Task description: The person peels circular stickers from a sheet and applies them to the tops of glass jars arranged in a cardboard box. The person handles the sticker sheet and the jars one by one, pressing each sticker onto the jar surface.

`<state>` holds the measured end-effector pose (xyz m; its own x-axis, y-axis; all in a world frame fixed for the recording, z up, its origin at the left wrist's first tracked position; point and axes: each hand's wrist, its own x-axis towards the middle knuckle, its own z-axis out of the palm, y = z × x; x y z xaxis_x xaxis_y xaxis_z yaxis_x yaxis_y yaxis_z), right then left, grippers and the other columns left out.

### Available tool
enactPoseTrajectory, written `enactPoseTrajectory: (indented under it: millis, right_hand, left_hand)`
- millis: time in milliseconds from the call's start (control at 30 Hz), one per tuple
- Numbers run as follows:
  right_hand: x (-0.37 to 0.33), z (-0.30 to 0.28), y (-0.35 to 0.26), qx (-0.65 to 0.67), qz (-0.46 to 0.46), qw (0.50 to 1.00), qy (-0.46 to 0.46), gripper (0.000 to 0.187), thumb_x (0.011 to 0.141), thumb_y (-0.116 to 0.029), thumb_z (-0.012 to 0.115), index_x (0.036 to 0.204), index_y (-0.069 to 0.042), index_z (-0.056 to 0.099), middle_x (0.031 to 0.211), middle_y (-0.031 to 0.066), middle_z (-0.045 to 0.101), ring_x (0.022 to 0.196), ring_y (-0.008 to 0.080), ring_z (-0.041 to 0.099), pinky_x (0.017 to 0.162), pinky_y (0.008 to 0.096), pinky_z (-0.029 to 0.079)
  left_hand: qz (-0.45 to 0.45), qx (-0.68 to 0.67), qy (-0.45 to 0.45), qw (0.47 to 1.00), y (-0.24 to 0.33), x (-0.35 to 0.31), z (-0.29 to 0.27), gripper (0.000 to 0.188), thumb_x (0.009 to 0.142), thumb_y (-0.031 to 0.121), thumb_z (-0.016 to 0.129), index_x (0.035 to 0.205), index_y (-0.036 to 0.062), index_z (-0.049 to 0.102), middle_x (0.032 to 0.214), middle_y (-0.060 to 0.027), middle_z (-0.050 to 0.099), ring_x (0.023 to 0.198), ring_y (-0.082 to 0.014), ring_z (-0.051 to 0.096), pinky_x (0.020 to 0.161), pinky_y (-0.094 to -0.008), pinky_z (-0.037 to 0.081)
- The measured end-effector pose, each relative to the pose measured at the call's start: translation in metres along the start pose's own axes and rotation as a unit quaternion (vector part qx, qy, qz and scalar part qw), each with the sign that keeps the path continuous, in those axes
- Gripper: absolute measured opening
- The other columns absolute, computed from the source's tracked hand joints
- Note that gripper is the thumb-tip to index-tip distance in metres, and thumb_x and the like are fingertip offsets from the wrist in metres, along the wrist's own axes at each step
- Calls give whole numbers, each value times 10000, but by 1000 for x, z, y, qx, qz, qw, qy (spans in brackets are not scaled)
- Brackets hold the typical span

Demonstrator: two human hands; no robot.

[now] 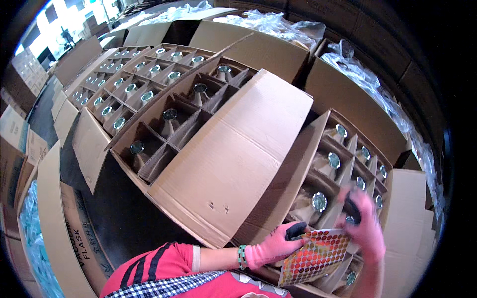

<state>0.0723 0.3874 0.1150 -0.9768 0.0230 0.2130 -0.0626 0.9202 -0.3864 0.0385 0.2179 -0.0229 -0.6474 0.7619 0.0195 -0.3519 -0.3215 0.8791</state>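
My left hand [278, 246], in a pink glove with dark fingertips, pinches the top left edge of a sheet of round stickers [315, 256] in red, orange and gold. The sheet tilts over the near end of an open carton [298, 174]. Above the sheet's right side is my right hand [366, 223], in a similar glove. Its fingers are smeared by motion, so I cannot make out whether they hold anything. Below and beyond both hands, flasks with round silvery tops [319, 201] stand upright in the carton's cardboard compartments.
A partitioned carton [208, 206] stands to the left, a flap covering its right half. Farther left are more cartons of silvery-topped flasks [130, 88]. Large boxes with clear plastic [278, 25] line the back. A box with bluish plastic [37, 243] sits at the lower left.
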Motion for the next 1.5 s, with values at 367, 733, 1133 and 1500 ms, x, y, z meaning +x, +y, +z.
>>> enactPoseTrajectory:
  millis: [367, 733, 1133, 1500]
  right_hand:
    - [-141, -9, -41, 194, 311, 927, 77, 200, 606, -29, 709, 714, -9, 542, 742, 58, 577, 696, 158, 542, 645, 276, 422]
    - [-119, 6, -49, 316, 297, 896, 94, 158, 698, -104, 653, 709, 18, 552, 655, 7, 529, 642, 64, 476, 597, 201, 394]
    - [-125, 7, -37, 90, 140, 983, 84, 180, 609, -61, 681, 725, -14, 552, 673, 119, 522, 647, 295, 508, 610, 334, 408]
    - [-122, 4, -41, 62, 177, 976, 113, 390, 585, -79, 717, 939, -12, 570, 879, 92, 559, 833, 239, 540, 748, 310, 430]
  left_hand:
    - [-2, 192, -161, 968, 33, -22, 12, 212, 722, 73, 662, 909, -5, 598, 891, -70, 620, 824, -93, 561, 731, -240, 456]
    - [-129, 27, -73, 989, 53, -31, 9, 274, 737, 124, 670, 964, -5, 586, 865, -8, 597, 781, -57, 534, 701, -193, 437]
    - [27, 184, -137, 973, 47, -21, 4, 249, 680, 104, 681, 898, -3, 627, 879, -104, 601, 879, -172, 550, 771, -271, 422]
    - [24, 126, -47, 991, 43, -24, 1, 129, 718, 73, 656, 791, -26, 617, 817, -110, 599, 795, -147, 548, 686, -246, 437]
